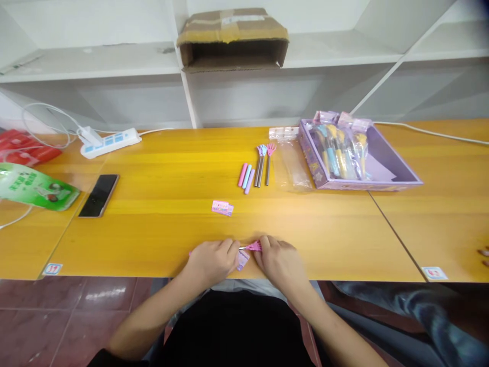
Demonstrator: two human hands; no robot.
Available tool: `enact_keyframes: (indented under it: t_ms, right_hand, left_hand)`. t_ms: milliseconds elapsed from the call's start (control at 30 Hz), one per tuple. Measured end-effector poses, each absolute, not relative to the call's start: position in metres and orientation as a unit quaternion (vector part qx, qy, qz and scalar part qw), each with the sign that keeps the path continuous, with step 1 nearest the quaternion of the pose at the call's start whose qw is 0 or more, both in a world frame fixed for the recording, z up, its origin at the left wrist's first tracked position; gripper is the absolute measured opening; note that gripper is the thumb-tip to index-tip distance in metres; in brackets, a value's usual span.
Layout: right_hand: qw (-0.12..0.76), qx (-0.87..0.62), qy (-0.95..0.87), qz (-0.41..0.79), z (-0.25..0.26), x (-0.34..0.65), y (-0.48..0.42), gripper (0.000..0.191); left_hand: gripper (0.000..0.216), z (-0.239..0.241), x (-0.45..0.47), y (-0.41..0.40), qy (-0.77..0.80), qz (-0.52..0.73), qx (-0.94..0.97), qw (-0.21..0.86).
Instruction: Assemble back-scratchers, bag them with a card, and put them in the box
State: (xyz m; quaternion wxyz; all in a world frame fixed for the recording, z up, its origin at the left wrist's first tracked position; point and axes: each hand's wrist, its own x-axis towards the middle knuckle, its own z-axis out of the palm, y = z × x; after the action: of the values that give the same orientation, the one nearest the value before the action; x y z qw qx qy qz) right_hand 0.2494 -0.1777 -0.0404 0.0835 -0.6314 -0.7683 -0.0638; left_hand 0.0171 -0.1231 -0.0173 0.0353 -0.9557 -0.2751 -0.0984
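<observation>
Both hands meet at the near edge of the yellow table (160, 224). My left hand (214, 260) is closed around the handle of a small pink back scratcher (252, 246), whose metal stem and pink claw stick out to the right. My right hand (280, 260) pinches the claw end. A small lilac tag or wrapper (243, 260) hangs between the two hands. A little pink label (222, 207) lies on the table just beyond them.
Further back lie three pastel scratchers (256, 167), an empty clear bag (292, 163) and a purple tray (393, 173) of packed ones. A phone (99, 195), power strip (110, 142) and green pouch (34, 187) sit left. A cardboard box (233, 38) is on the shelf. Another person's fingers (484, 256) show far right.
</observation>
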Motion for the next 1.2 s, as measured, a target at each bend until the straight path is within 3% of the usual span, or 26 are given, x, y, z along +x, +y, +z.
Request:
enact_keyframes:
  t_ms: [333,1200]
  right_hand:
    - [0.157,-0.636,-0.756,0.001,-0.049,0.255,-0.171,0.011]
    - [0.137,-0.632,-0.762,0.022,-0.048,0.257,-0.172,0.009]
  left_hand:
    - [0.017,-0.029,0.012,-0.108,-0.357,-0.113,-0.927,-0.033]
    - [0.013,-0.022,0.016,-0.108,-0.369,-0.076,-0.924,-0.061]
